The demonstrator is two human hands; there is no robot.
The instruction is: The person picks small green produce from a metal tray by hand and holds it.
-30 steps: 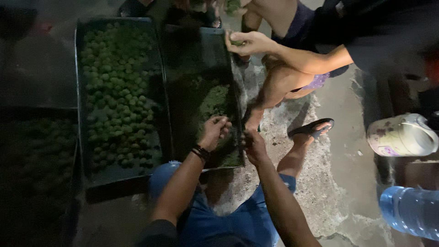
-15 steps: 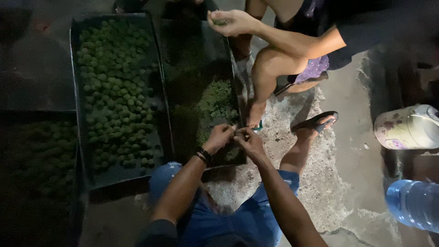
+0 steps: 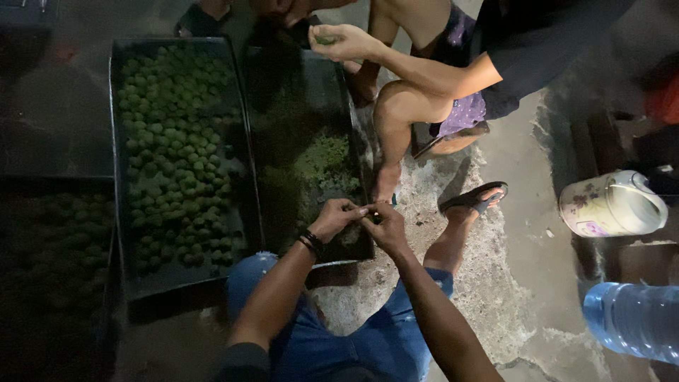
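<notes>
My left hand (image 3: pixel 338 218) and right hand (image 3: pixel 385 228) meet fingertip to fingertip over the near right corner of a dark tray (image 3: pixel 357 249). The fingers are pinched nearly closed around something small; it may be a bit of the green mix, but the light is too poor for me to tell what they hold. Compared with half a second ago, my hands have kept the same pinch at the same corner, while the view has swung slightly, so the tray sits a little lower in frame.

That tray holds a loose heap of green crumbly material (image 3: pixel 327 161) along its right side. Just beside it on the left, a second tray (image 3: pixel 117 141) is packed with small green balls (image 3: pixel 173 152). A third tray (image 3: pixel 106 283) sits dim at lower left.

Across from me, another person's hand (image 3: pixel 346 42) holds a green lump above the tray's far end; their bare leg (image 3: pixel 392 134) crowds its right edge. A sandal (image 3: pixel 472 199), a floral container (image 3: pixel 612 205) and a blue water bottle (image 3: pixel 633 318) lie on the concrete.
</notes>
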